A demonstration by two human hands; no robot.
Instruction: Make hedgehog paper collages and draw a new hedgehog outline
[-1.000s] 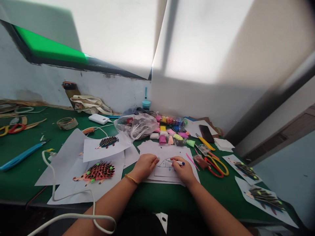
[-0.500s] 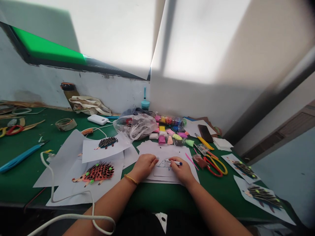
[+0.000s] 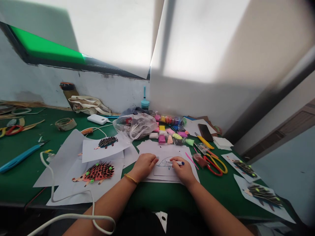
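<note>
Pen (image 3: 182, 163) slightly shifted, green table (image 3: 152, 196), scuffed wall (image 3: 115, 88)

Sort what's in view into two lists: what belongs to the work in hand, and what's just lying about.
In use:
blue-ended pen, in the right hand
sheet with a line drawing, beside the left hand

Seemingly just lying about:
dark phone
tape roll
bottle
cloth bag

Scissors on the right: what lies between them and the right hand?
In the head view, a pink strip and a reddish-brown packet lie between the right hand and those scissors.
</note>
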